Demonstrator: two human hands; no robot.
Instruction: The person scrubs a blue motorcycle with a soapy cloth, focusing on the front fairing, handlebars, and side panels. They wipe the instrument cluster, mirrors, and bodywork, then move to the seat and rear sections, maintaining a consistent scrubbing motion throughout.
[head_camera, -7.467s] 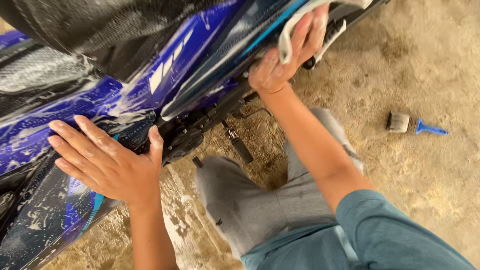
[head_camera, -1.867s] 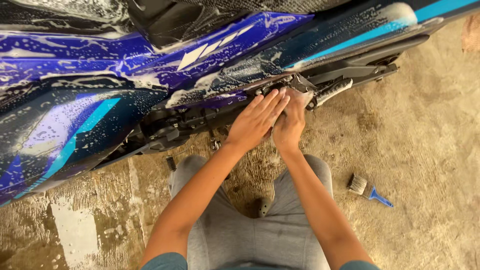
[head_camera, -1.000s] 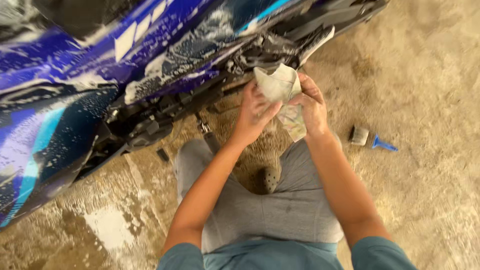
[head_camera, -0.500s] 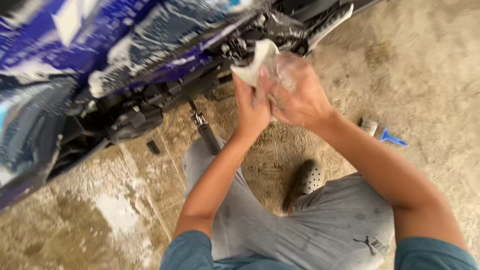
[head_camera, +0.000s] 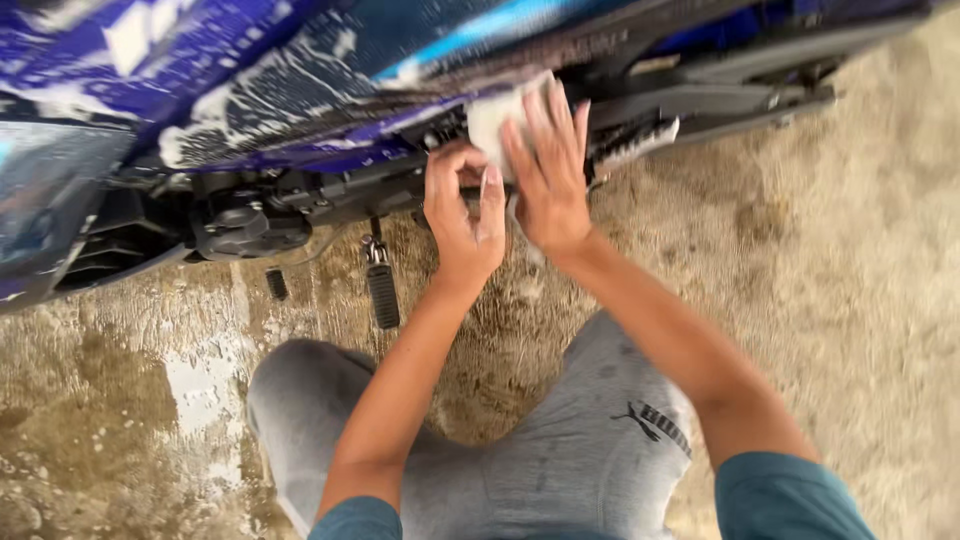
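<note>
1. White cloth (head_camera: 497, 118) is pressed against the lower edge of the motorcycle bodywork (head_camera: 260, 70), just below the blue soapy panel and beside the dark frame rail (head_camera: 740, 95).
2. The right hand (head_camera: 548, 170) is laid flat over the cloth with the fingers extended and spread; the palm covers most of the cloth, so only its upper left part is seen.
3. The left hand (head_camera: 462, 215) is positioned just beside the right hand, touching it at the thumb side. Its fingers are curled inward toward the lower edge of the cloth; whether the cloth is actually pinched by them cannot be told.
4. Blue and purple panels are streaked with white foam, with a light blue stripe running along the upper part of the bodywork.
5. A black footpeg (head_camera: 383, 290) hangs down from the underside of the machine, left of the left hand and apart from it. A smaller dark peg (head_camera: 276, 284) is seen further left.
6. Dark engine and frame parts (head_camera: 240, 215) are visible beneath the panels, left of both hands.
7. Grey trousers (head_camera: 560, 450) are worn over bent knees below the forearms, and teal sleeves (head_camera: 790, 495) are seen at the lower edge.
8. The concrete floor (head_camera: 860, 300) is wet, with patches of white foam (head_camera: 200, 385) at the left.
</note>
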